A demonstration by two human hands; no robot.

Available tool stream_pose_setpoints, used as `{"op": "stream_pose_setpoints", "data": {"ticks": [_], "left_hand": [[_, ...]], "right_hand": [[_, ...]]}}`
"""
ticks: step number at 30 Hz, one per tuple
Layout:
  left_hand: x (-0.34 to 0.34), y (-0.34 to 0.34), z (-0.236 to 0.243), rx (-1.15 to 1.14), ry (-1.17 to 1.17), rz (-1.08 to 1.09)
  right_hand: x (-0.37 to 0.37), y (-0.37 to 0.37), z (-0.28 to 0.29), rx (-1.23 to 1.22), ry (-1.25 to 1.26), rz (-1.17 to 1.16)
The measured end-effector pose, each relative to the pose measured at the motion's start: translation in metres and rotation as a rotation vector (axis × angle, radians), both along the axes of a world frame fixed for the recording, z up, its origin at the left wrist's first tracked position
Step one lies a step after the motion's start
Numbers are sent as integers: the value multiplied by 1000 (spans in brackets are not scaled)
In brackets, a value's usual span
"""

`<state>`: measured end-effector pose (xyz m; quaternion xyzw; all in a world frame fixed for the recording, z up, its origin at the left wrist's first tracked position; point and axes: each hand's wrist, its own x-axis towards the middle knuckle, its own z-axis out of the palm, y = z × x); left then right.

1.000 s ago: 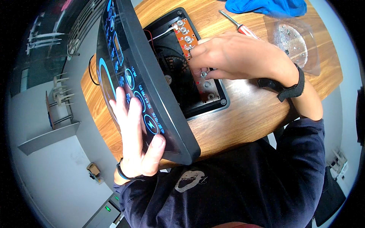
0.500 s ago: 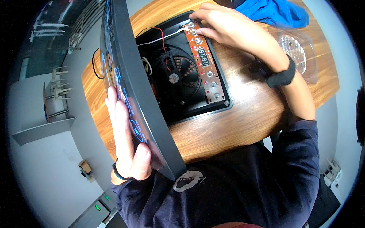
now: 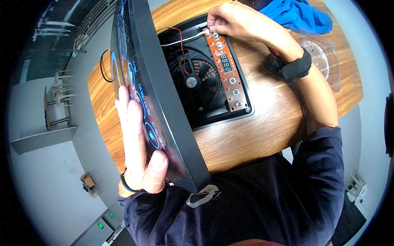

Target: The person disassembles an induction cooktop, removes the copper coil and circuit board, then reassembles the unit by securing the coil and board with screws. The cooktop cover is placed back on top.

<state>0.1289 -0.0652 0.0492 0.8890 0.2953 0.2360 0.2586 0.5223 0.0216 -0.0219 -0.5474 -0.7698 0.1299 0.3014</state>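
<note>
My L hand (image 3: 139, 151)'s open, flat on panel (image 3: 168, 98); R hand (image 3: 236, 20)'s pinched at board (image 3: 228, 75) end, can't tell on what; go easy nr wire (image 3: 184, 40).

The cooktop base (image 3: 213, 119) lies on the table (image 3: 262, 137), right of the top panel (image 3: 160, 90). Within it, the cooling fan (image 3: 192, 82) sits left of the circuit board (image 3: 229, 80).

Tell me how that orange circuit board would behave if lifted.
The circuit board looks thin and flat, so probably stiff and light. Its exposed display suggests it may be fragile. The white cable at its end would likely trail.
</note>
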Motion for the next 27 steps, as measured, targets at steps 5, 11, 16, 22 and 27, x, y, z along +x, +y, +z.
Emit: {"op": "stream_pose_setpoints", "data": {"ticks": [5,11,16,22,27], "left_hand": [[-1,5,-1,22,-2,-36],[-1,10,-2,45,-3,-81],[-2,15,-6,79,-9,-111],[2,9,1,24,33,-56],[8,5,11,-54,36,-18]], "right_hand": [[0,8,-3,23,34,15],[2,19,-14,63,-10,39],[-5,22,-9,0,-96,17],[-4,24,-13,28,-70,30],[-8,23,-7,23,-84,18]]}}
